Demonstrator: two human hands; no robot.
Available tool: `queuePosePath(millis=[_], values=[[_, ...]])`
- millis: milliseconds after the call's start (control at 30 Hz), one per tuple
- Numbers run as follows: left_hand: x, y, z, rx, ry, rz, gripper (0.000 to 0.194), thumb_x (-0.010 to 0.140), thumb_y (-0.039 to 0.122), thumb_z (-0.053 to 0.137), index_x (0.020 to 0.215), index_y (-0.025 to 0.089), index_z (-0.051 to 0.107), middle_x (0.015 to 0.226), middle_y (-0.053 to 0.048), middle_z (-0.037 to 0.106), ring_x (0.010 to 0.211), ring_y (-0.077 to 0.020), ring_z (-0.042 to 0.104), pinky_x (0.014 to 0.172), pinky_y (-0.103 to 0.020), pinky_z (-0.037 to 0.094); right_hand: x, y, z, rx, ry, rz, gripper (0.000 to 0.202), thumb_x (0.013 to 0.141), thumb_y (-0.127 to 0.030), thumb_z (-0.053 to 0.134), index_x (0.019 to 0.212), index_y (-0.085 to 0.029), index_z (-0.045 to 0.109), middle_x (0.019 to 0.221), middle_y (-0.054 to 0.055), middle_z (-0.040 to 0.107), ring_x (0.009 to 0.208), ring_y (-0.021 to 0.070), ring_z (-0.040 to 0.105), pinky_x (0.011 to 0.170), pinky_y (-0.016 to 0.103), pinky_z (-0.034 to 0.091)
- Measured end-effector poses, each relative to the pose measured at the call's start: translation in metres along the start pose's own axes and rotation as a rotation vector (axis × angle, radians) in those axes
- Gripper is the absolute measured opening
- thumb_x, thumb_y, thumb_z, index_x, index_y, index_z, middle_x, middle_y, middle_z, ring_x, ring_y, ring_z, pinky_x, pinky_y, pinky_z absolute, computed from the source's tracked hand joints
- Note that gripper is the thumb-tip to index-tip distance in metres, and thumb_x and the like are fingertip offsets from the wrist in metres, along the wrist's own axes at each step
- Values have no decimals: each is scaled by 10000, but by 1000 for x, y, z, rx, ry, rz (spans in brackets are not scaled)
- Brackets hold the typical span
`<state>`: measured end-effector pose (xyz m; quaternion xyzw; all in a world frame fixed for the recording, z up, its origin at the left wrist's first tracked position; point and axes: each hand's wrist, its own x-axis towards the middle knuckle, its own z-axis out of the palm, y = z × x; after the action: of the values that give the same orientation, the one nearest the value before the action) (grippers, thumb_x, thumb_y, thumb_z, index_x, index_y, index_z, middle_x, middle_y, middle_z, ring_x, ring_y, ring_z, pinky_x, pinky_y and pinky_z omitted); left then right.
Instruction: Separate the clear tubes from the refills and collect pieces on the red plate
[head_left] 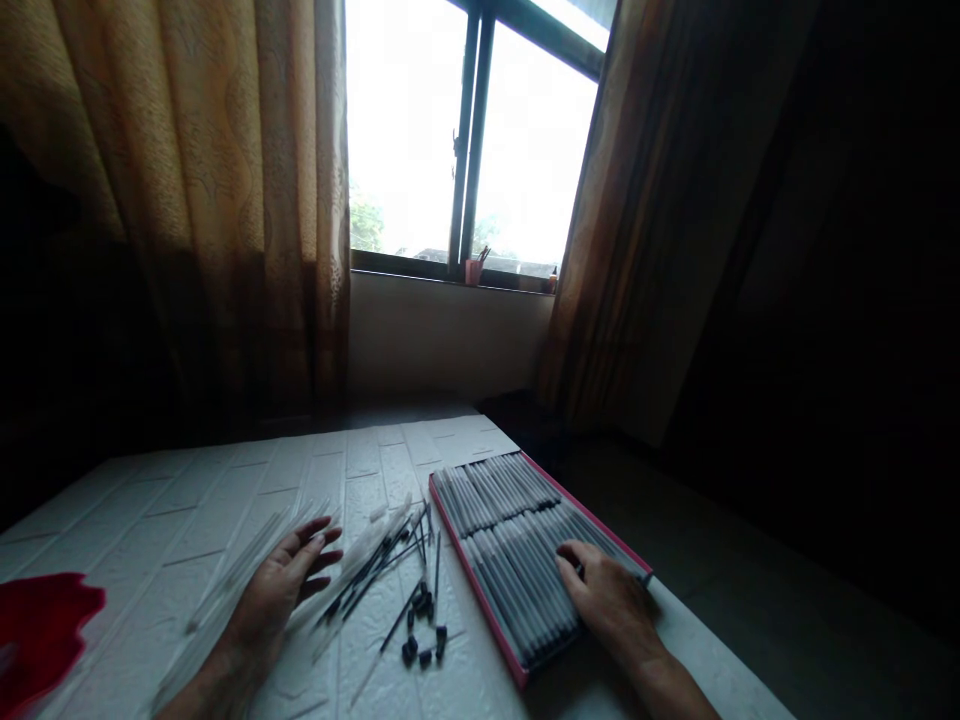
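Note:
A pink-edged box [480, 598] on the right of the table holds rows of grey, pen-like sticks [517, 575]. My right hand [609, 590] rests over the box's right side, fingers curled; a dark stick tip shows beside it, but what the fingers hold is hidden. My left hand [289, 575] hovers at the left, its fingers apart and holding nothing, next to clear thin tubes [240, 560]. Between the hands lie thin black rods [375, 560] and more clear tubes. Small black caps [425, 657] are scattered just below the rods.
A red cloth-like item [49, 640] lies at the table's left edge. The white brick-patterned tabletop [300, 470] ends at the right beyond the box. Behind it, a pink cup [473, 271] stands on the windowsill between curtains.

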<state>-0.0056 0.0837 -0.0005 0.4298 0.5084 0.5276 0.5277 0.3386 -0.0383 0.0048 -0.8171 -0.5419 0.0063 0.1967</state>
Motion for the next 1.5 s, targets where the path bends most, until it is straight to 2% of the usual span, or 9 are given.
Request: queuePosePath(millis=[300,400,533,667,833,933,1067,1333,1500], values=[[1,6,-8,23,8,3,379,651,370,737,979,198,659,990,-90,730,806,-220,697,602,-256,498,3,8,7,-135,2,-20,305,874,-224,427,1012,-195,698,1035,99,701,907,232,669,765,311,489],[3,3,-6,38,29,41,439,575,429,763,930,188,669,906,-83,735,777,-229,684,599,-265,488,8,-2,3,-164,33,-49,297,865,-250,453,1023,-185,696,1039,112,695,909,246,664,781,333,486],[7,-7,-5,75,63,122,468,519,472,786,882,197,678,819,-62,731,802,-242,670,659,-278,495,13,-48,-9,-89,63,-250,292,887,-294,434,1033,-214,675,1045,99,677,916,235,640,778,324,455],[10,-17,-9,197,71,194,370,542,431,780,851,237,713,849,-52,742,873,-267,655,762,-302,495,13,-111,-14,11,-32,-477,234,905,-295,437,909,-245,667,913,50,673,801,196,629,677,279,409],[5,-21,-11,521,33,399,194,618,325,737,811,306,753,918,-46,733,924,-292,635,860,-352,475,11,-154,9,43,-70,-566,234,911,-250,449,796,-230,651,820,29,662,737,172,619,619,256,354],[-3,-19,-8,769,-102,555,141,704,289,687,821,325,756,957,-53,718,966,-290,621,893,-371,453,10,-157,30,40,-107,-565,213,889,-176,466,825,-231,661,824,30,669,744,170,627,607,247,347],[-14,-20,-4,1049,-205,630,154,772,282,653,891,331,737,1004,-51,687,967,-278,604,874,-380,435,10,-149,43,56,-141,-560,191,862,-149,500,889,-239,668,868,30,675,794,180,635,632,241,367],[-18,-21,-1,1141,-235,664,50,797,241,629,785,267,669,923,-40,679,874,-253,598,794,-351,414,5,-147,47,48,-138,-561,203,850,-145,502,924,-238,666,880,35,673,791,185,635,629,243,376],[-27,-10,5,1175,-268,690,73,817,228,586,805,251,654,932,-58,677,895,-254,596,822,-362,408,-1,-153,49,47,-126,-602,326,816,-142,540,1107,-269,614,875,33,675,770,186,638,624,242,380]])
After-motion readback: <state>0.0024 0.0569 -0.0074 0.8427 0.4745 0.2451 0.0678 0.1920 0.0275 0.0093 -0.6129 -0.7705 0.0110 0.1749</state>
